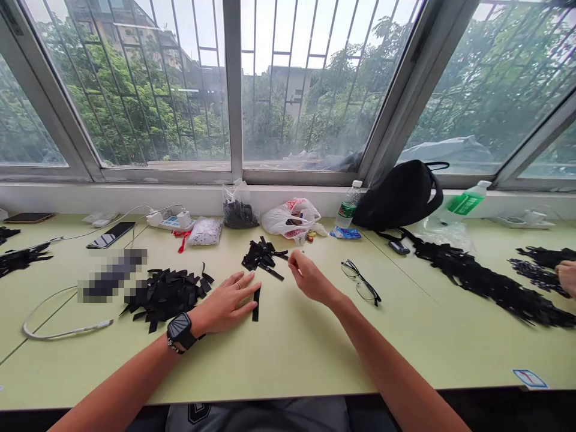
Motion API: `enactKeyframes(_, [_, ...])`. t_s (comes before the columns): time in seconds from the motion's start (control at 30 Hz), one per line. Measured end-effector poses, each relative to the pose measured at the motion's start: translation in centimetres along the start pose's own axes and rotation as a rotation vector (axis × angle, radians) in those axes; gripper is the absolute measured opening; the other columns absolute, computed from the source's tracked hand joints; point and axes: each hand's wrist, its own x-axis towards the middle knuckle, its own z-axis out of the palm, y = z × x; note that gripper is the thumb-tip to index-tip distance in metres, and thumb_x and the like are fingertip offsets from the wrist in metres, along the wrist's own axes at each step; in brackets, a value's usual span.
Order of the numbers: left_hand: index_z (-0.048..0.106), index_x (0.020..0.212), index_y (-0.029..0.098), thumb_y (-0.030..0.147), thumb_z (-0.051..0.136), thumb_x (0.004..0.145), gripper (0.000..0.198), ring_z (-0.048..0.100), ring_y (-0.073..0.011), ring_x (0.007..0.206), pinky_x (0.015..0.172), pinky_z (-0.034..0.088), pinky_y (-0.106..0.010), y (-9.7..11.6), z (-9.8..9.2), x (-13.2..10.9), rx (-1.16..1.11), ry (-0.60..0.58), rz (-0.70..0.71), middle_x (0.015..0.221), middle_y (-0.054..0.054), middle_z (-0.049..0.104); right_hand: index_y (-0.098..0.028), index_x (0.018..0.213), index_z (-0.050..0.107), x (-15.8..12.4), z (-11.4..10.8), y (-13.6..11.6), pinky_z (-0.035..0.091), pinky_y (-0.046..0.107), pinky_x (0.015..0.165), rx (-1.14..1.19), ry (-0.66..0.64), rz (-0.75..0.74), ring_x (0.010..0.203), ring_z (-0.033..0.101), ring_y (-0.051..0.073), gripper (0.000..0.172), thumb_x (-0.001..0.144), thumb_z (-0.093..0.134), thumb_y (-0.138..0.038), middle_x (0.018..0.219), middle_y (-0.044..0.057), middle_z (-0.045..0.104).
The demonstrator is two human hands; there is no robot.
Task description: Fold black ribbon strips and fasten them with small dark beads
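My left hand lies flat on the table with its fingers spread. Its fingertips rest on a single black fabric strip. To the left of that wrist is a large loose heap of black strips. My right hand is closed, fingers curled together, at the right side of a smaller pile of black strips. One black strip from this pile reaches into its fingertips; the exact grip is partly hidden by the fingers.
Eyeglasses lie right of my right hand. Behind stand a white plastic bag, a water bottle and a black bag. A long black heap stretches rightward, near another person's hand. A cable curves at left.
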Motion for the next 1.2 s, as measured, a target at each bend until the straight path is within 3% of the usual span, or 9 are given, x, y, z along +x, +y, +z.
enactKeyframes(0.17, [0.046,0.159,0.032,0.048,0.053,0.106,0.056,0.039,-0.0374,0.151,0.122,0.041,-0.058,0.4,0.1,0.2,0.042,0.043,0.016,0.166,-0.006,0.042,-0.022,0.096,0.052,-0.5,4.7,-2.9,0.046,0.028,0.072,0.145,-0.061,-0.208,0.079,0.056,0.017,0.012,0.103,0.045,-0.017,0.090,0.003,0.062])
enactKeyframes(0.33, [0.048,0.156,0.031,0.045,0.054,0.106,0.053,0.040,-0.0357,0.150,0.123,0.040,-0.057,0.4,-0.1,0.1,0.055,0.051,0.042,0.167,-0.006,0.040,-0.022,0.097,0.057,-1.2,6.9,-3.0,0.048,0.028,0.075,0.041,-0.112,-0.324,0.082,0.061,0.018,0.013,0.103,0.049,-0.014,0.091,0.004,0.067])
enactKeyframes(0.57, [0.053,0.153,0.032,0.040,0.055,0.105,0.049,0.040,-0.0369,0.151,0.123,0.040,-0.059,0.7,-0.2,0.1,0.030,0.030,0.025,0.166,-0.006,0.042,-0.020,0.101,0.063,-1.6,7.3,-3.7,0.050,0.030,0.080,-0.034,-0.174,-0.484,0.088,0.063,0.019,0.022,0.099,0.048,-0.004,0.093,0.005,0.070])
enactKeyframes(0.8, [0.054,0.152,0.031,0.041,0.053,0.105,0.048,0.038,-0.0364,0.152,0.124,0.038,-0.058,0.8,-0.2,0.2,0.022,0.024,0.015,0.167,-0.005,0.042,-0.020,0.098,0.063,-1.7,6.8,-4.2,0.052,0.033,0.082,-0.120,-0.217,-0.496,0.089,0.063,0.022,0.021,0.098,0.048,-0.005,0.092,0.007,0.071])
enactKeyframes(1.0, [0.053,0.152,0.034,0.041,0.054,0.105,0.047,0.038,-0.0357,0.152,0.124,0.038,-0.058,0.5,0.0,0.1,-0.005,0.051,0.034,0.167,-0.004,0.041,-0.020,0.117,0.061,-1.6,6.8,-4.1,0.053,0.036,0.087,-0.146,-0.238,-0.520,0.094,0.063,0.023,0.031,0.096,0.047,-0.002,0.103,0.009,0.072])
enactKeyframes(1.2, [0.056,0.148,0.034,0.040,0.054,0.105,0.044,0.037,-0.0363,0.152,0.124,0.037,-0.058,0.4,0.2,0.0,-0.009,0.039,0.019,0.168,-0.002,0.039,-0.020,0.117,0.061,-1.4,7.3,-3.7,0.052,0.036,0.088,-0.162,-0.250,-0.507,0.093,0.062,0.022,0.032,0.094,0.049,-0.002,0.104,0.008,0.072])
